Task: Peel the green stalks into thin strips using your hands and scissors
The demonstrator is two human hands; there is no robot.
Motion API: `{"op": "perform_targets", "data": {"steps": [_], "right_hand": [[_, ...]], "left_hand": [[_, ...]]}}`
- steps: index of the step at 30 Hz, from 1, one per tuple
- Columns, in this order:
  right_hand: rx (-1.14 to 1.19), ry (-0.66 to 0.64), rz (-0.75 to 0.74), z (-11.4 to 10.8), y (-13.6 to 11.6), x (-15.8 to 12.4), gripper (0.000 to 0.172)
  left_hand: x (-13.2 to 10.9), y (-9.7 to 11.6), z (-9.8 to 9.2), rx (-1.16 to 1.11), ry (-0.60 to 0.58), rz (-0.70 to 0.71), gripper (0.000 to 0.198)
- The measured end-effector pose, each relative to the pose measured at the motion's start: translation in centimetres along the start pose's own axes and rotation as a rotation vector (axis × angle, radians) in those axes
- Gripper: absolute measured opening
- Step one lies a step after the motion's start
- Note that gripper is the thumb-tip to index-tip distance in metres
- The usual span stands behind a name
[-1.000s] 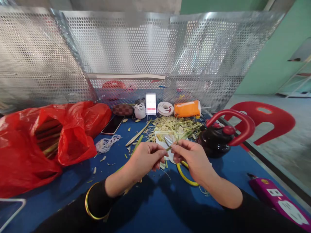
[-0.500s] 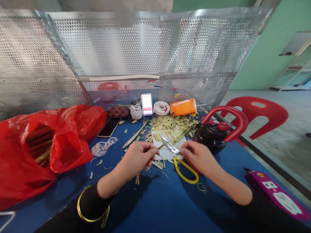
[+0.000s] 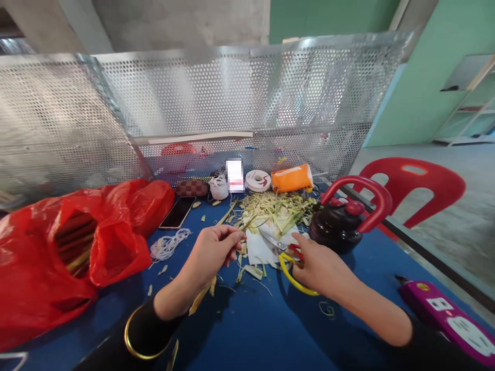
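– Blue table (image 3: 251, 330), and both hands at the middle of it. What have they got?
– The left hand (image 3: 212, 250) is pinched tight on a thin green strip (image 3: 243, 230), thumb against fingertips. The strip slants up and away toward the trimmings. The right hand (image 3: 320, 265) is curled on the handles of the scissors (image 3: 275, 241), with the yellow loop nearest and the red one under the fingers. The blades point toward the left hand and lie over a white sheet (image 3: 257, 252). I can't tell whether they are parted.
– What crowds them?
– Straight behind is a heap of pale green trimmings (image 3: 278, 206). Just beside the right hand stands a dark pot (image 3: 336, 229) with a big red handle. Scraps lie under and between the hands.
– And to the left?
– A red plastic bag (image 3: 112, 242), mouth open, with stalks (image 3: 73, 247) inside. Between it and the left hand is a tangle of white string (image 3: 168, 243), and farther back a phone (image 3: 178, 212).
– The far edge?
– A checked pouch (image 3: 192, 188), a tape roll (image 3: 258, 180) and an orange packet (image 3: 292, 178) in a row against a perforated metal screen (image 3: 232, 103). A purple power strip (image 3: 448, 319) lies at the near right, well apart from the hands. A red chair (image 3: 421, 185) stands beyond the table's edge.
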State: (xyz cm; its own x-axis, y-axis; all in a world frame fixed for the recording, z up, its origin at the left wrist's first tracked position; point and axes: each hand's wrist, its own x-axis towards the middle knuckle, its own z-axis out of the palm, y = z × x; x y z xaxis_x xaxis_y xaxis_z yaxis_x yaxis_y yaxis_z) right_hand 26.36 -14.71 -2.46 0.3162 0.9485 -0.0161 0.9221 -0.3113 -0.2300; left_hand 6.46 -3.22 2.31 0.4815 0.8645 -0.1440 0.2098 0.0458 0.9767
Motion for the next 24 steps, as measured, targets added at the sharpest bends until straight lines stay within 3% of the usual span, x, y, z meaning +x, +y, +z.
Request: {"op": "perform_targets", "data": {"steps": [2, 5, 7, 11, 14, 18, 24], "right_hand": [[0.084, -0.047, 0.021, -0.1, 0.8, 0.2, 0.057], [0.33, -0.116, -0.009, 0.1, 1.3, 0.7, 0.044], [0.621, -0.162, 0.003, 0.1, 1.0, 0.8, 0.042], [1.232, -0.282, 0.134, -0.7, -0.7, -0.2, 0.057], [1.539, -0.387, 0.062, -1.1, -1.6, -1.3, 0.057], [1.655, -0.468, 0.011, -0.6, -2.0, -2.2, 0.053], [1.534, -0.4, 0.021, -0.6, -3.2, -3.3, 0.061]], "left_hand": [[0.2, -0.1, -0.2, -0.022, 0.009, 0.007, 0.016], [0.3, -0.2, -0.3, -0.042, 0.031, 0.009, 0.016], [0.3, -0.1, -0.4, -0.056, 0.047, 0.01, 0.016], [0.4, 0.2, -0.8, -0.084, 0.092, 0.048, 0.016], [0.6, 0.2, -1.1, -0.094, 0.154, 0.086, 0.017], [0.8, 0.1, -1.2, -0.105, 0.205, 0.112, 0.018], [0.7, -0.3, -0.8, -0.092, 0.202, 0.104, 0.019]]}}
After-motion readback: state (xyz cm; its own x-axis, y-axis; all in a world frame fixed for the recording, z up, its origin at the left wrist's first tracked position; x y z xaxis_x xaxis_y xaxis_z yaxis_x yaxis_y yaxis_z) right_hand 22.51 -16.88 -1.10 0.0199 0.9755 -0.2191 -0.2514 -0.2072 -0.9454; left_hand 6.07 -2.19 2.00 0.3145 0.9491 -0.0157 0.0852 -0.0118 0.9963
